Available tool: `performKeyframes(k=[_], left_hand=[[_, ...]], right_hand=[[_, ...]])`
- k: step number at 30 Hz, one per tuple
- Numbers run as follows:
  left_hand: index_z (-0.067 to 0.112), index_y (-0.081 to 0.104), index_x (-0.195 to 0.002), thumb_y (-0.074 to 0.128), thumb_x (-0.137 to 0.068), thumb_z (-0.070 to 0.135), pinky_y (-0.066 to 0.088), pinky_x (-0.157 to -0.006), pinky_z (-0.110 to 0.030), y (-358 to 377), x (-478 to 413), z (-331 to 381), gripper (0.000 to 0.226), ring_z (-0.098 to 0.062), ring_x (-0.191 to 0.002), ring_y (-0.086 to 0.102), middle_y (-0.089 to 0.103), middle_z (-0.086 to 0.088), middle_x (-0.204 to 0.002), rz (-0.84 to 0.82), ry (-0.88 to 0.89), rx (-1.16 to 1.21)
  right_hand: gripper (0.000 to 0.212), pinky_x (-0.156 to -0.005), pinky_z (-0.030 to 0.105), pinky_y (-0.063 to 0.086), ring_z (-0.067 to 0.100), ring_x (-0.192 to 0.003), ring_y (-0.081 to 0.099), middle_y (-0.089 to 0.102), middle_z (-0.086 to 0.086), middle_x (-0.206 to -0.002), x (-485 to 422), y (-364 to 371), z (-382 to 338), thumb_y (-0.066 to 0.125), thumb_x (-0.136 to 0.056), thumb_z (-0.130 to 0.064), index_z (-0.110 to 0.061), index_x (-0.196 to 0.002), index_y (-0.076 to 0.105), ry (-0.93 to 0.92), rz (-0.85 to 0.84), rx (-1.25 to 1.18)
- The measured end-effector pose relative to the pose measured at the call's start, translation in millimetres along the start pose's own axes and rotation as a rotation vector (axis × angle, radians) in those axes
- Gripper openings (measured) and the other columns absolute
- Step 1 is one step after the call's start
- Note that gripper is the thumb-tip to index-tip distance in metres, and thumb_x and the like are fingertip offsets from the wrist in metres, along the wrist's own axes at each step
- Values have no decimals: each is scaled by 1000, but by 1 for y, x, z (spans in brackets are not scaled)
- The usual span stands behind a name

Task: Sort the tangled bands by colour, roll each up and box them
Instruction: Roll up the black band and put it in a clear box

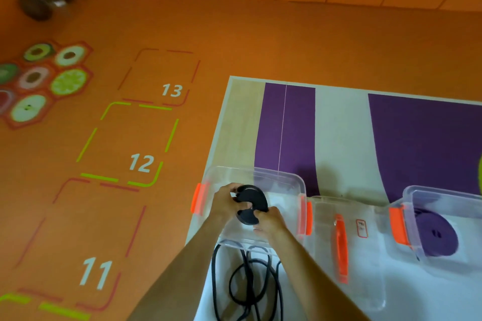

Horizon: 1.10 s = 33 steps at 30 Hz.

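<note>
Rolling black band coil (251, 202): left hand (224, 203), right hand (270, 221) clench fingers round it over clear box (276, 177); loose tail (247, 281) trails toward person

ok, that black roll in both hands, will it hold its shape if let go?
Probably not: the black roll looks bent, and both the left hand and right hand pinch it. Likely floppy too, since the loose black bands lie in slack loops.

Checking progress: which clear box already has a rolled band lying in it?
The box on the right, with the purple roll inside. Over the left box, the left hand and right hand grip the black roll.
</note>
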State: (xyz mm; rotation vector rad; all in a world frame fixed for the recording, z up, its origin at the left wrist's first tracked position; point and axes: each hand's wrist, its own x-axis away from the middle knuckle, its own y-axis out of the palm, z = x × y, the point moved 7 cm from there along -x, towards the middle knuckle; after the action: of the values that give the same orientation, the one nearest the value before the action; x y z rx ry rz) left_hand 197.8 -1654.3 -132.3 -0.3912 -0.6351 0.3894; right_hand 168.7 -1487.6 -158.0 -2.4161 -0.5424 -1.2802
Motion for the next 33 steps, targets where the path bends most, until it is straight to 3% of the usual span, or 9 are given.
performKeyframes(k=[2, 5, 11, 14, 18, 21, 24, 28, 33], left_hand=[[11, 73, -119, 94, -67, 3, 55, -96, -33, 5, -3, -6, 57, -22, -110, 68, 72, -2, -115, 5, -32, -25], [14, 71, -115, 97, -64, 10, 49, -89, -24, 11, -7, -16, 57, -17, -107, 67, 73, 1, -114, 26, -79, -62], [10, 63, -112, 87, -69, -3, 45, -73, -15, 20, -13, -16, 51, -22, -97, 63, 68, -5, -111, 11, -82, -112], [5, 60, -122, 84, -73, -4, 47, -84, -26, 24, -16, -12, 55, -27, -105, 63, 66, -9, -117, -9, -72, -178], [6, 46, -142, 81, -87, 13, 42, -98, -31, 20, -11, -7, 65, -34, -129, 55, 53, -15, -139, -43, -106, -264], [8, 39, -151, 72, -96, 22, 42, -103, -34, 7, 9, 5, 65, -34, -136, 51, 49, -16, -147, -86, -84, -334], [14, 51, -145, 63, -101, 22, 45, -103, -35, -17, 48, 32, 46, -30, -131, 55, 58, -12, -141, -31, 89, -413], [18, 64, -133, 59, -101, 15, 54, -90, -42, -43, 135, 70, 32, -26, -116, 62, 66, -3, -128, 128, 416, -521], [21, 66, -119, 57, -99, 19, 54, -77, -42, -41, 227, 43, 22, -26, -104, 62, 68, 2, -115, 122, 480, -603]], right_hand=[[32, -85, 46, 63, 39, -112, 68, 67, 22, -124, -4, -1, 1, 62, -99, -9, 2, -128, 59, 31, 0, 10], [32, -76, 42, 60, 38, -118, 62, 60, 18, -130, -1, -3, 1, 61, -98, -12, -2, -127, 56, 85, -1, 17], [26, -91, 40, 60, 30, -111, 62, 57, 15, -130, -4, -3, 14, 60, -101, -16, -6, -124, 55, 156, -28, -78], [23, -96, 42, 59, 31, -110, 63, 59, 16, -128, -2, -3, 10, 60, -103, -21, -6, -120, 55, 123, -35, -72], [25, -97, 45, 57, 33, -116, 63, 58, 11, -118, 18, -6, -10, 60, -102, -28, -9, -116, 50, 53, -43, 106], [32, -91, 40, 50, 33, -107, 61, 61, 13, -113, 43, -16, -32, 57, -101, -27, -6, -125, 55, -124, 13, 382], [48, -99, 35, 46, 32, -128, 59, 60, 17, -141, 87, -29, -51, 57, -104, -23, -8, -148, 49, -382, 100, 470], [33, -92, 27, 52, 18, -116, 66, 67, 3, -134, 158, -49, -39, 61, -103, -22, -20, -136, 61, -686, 202, 469], [26, -92, 26, 56, 12, -108, 69, 69, -4, -128, 219, -68, 25, 64, -102, -20, -20, -128, 67, -847, 296, 619]])
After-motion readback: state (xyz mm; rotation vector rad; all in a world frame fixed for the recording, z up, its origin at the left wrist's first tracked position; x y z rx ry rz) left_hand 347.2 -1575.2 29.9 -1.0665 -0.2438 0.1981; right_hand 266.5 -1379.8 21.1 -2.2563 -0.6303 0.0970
